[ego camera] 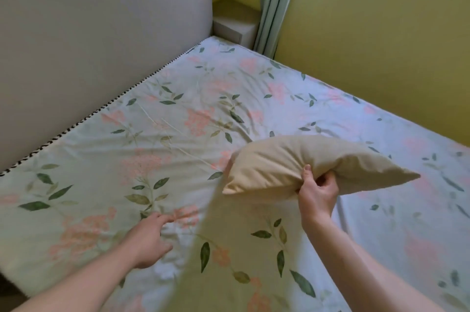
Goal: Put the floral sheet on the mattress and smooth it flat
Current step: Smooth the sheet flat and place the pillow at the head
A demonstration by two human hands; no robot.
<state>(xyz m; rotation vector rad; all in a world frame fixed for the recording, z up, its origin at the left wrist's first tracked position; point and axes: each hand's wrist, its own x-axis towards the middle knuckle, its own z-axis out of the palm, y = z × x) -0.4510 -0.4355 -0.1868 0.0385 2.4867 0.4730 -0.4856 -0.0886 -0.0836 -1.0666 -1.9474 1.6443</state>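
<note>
Beside a grey headboard, the floral sheet covers the mattress, slightly creased. Left hand rests on it near, fingers spread; right hand fingers clamp a beige pillow above it.

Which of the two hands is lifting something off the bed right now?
The right hand: it grips the plain beige pillow above the floral sheet, while the left hand rests on the sheet holding nothing.
</note>
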